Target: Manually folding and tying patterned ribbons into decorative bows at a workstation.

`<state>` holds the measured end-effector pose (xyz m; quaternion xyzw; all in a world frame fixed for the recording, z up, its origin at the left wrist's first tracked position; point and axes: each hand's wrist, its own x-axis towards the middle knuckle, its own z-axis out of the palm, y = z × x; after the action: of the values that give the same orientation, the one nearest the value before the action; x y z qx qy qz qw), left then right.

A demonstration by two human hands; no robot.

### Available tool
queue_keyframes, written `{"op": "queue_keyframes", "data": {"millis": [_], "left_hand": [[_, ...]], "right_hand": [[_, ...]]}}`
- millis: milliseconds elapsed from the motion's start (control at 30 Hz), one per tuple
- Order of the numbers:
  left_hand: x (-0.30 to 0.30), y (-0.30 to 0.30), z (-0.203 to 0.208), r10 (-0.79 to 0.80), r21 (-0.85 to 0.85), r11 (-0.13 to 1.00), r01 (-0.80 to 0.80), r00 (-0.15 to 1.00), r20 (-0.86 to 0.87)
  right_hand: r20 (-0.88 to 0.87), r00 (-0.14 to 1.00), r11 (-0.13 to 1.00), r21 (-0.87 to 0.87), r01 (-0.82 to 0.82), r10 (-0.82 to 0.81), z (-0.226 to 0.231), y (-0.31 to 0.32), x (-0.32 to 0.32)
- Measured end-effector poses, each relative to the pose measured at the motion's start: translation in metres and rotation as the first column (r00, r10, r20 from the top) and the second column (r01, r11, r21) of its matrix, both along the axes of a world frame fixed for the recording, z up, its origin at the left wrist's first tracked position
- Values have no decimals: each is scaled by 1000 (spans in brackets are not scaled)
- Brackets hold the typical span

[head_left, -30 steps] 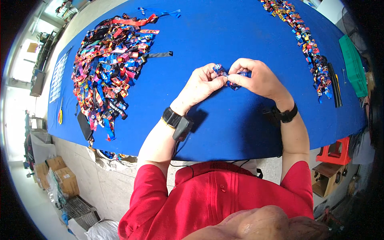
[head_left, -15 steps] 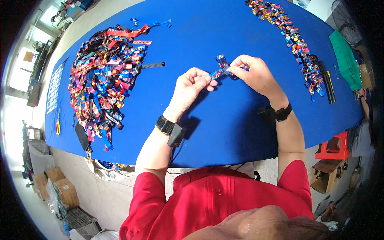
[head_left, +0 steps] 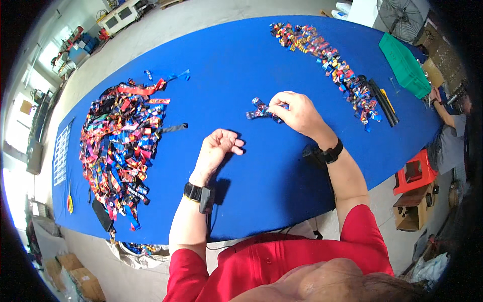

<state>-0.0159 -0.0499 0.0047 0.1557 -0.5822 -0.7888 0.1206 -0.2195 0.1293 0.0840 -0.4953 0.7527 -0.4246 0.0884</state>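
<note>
My right hand (head_left: 299, 115) is closed in a pinch on a short piece of printed ribbon (head_left: 258, 109), dark blue with red and white marks. The ribbon looks folded or knotted, and its ends stick out left of my fingers and under them. My left hand (head_left: 219, 148) hovers lower and to the left, apart from the ribbon, fingers loosely bent and a little spread with nothing visible in them. A large tangled heap of multicoloured printed ribbons (head_left: 121, 141) lies on the left of the blue-covered table (head_left: 216, 65). A long row of bunched ribbon pieces (head_left: 337, 65) runs along the right.
Right of the row lie a black tube-like item (head_left: 385, 103) and a green crate (head_left: 405, 65). Yellow-handled scissors (head_left: 70, 203) and a white grid sheet (head_left: 61, 155) rest at the left edge. A red stool (head_left: 415, 171) and another person's arm (head_left: 443, 110) are beyond the right edge.
My left hand has let go of the ribbon and drawn away from it. My right hand still holds it. The whole view has shifted, showing more of the far side of the table.
</note>
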Motion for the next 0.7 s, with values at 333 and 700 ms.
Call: {"op": "queue_keyframes", "data": {"millis": [333,700], "left_hand": [[-1,-6,1,-44,-36,998,45,998,35],[0,-7,-6,-56,18,998,55,998,30]], "right_hand": [[-370,918,960,174,220,-143,22,10,-74],[-240,964,939,290,185,-115,15,1,-184]]}}
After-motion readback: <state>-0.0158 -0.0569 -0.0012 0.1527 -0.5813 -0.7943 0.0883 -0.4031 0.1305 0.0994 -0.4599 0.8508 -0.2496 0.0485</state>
